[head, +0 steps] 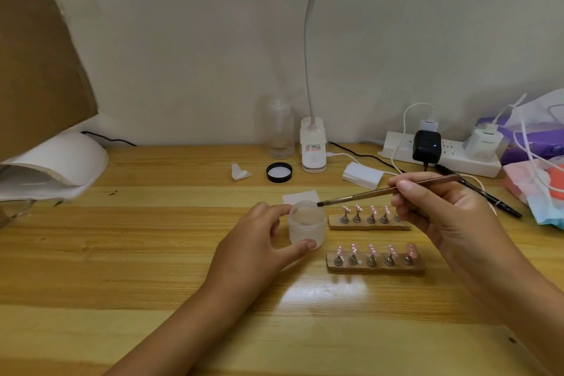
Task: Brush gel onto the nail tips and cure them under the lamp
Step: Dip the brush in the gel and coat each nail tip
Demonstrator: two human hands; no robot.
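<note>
The left hand [259, 241] steadies a small frosted plastic gel jar [306, 224] on the wooden table [152, 253], thumb and forefinger curled round its wall. The right hand [439, 214] pinches a thin brown-handled brush [381, 192] near mid-shaft, its bristles at the jar's rim. Just right of the jar stand two wooden strips [374, 267] of glossy pink nail tips [374, 249] on metal stands. These look light and tippy, so I'd lift each strip by its ends. The white curing lamp [58, 162] sits far left.

We see a wooden counter [152, 253] — gel jar [306, 226], two nail-tip stands [375, 265] mid-counter, power strip [457, 159] along its far edge.
</note>
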